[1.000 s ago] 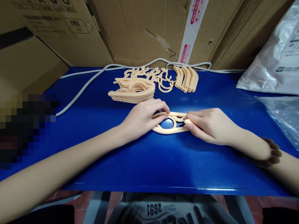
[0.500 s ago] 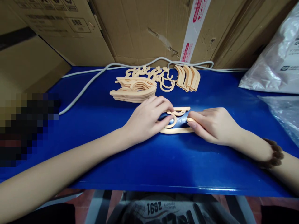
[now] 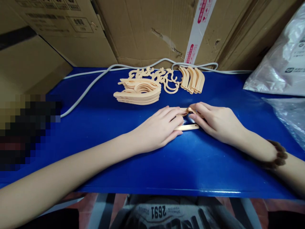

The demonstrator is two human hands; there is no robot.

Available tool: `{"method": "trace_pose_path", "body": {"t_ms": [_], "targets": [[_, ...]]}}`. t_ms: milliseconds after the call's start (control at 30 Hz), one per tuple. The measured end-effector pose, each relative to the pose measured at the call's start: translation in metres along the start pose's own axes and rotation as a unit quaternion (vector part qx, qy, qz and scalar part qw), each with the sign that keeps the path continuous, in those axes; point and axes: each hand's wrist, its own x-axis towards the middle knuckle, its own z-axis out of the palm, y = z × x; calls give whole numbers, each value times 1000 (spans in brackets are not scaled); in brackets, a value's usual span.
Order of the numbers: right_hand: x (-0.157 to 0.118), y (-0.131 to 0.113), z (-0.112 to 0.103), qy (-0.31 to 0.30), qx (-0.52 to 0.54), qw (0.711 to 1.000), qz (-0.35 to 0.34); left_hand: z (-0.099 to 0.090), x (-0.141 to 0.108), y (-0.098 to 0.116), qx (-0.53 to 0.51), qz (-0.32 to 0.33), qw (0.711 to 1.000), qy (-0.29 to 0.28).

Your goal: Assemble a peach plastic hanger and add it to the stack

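Observation:
My left hand (image 3: 159, 130) lies over a cream plastic folding hanger (image 3: 189, 127), its fingers curled round the left part and pressing it on the table. One straight arm of the hanger shows past my left fingertips, with a small hole at its end; the rest is hidden under the hand. My right hand (image 3: 218, 122) pinches a small cream hanger piece (image 3: 192, 110) between thumb and fingers, close to the hanger's far side. Both hands' fingertips are nearly together. Whether the piece is joined to the hanger I cannot tell.
Behind my hands lie a stack of folded hangers (image 3: 137, 95), several loose hooks (image 3: 170, 87) and a row of curved hanger arms (image 3: 196, 81) on the blue table (image 3: 152, 175). A white cable (image 3: 81, 97) runs along the cardboard boxes (image 3: 147, 31). A plastic bag (image 3: 276, 66) stands right.
My right hand has moved slightly up and left, to the hanger's far side. My left hand has shifted right and flattened over the hanger, covering the hook that showed before.

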Motion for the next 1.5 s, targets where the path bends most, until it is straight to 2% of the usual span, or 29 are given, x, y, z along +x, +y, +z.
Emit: {"method": "trace_pose_path", "body": {"t_ms": [233,367,533,1500], "targets": [[0,0,-7,17,26,999,15,1,1,-3,-13,-54,998,39],[0,-2,-8,10,45,999,8,0,0,-4,-22,-62,996,56],[1,-2,-8,-16,68,998,0,0,0,-3,-26,-61,997,47],[1,6,-7,-49,70,996,-15,0,-1,-2,-32,-65,997,38]]}}
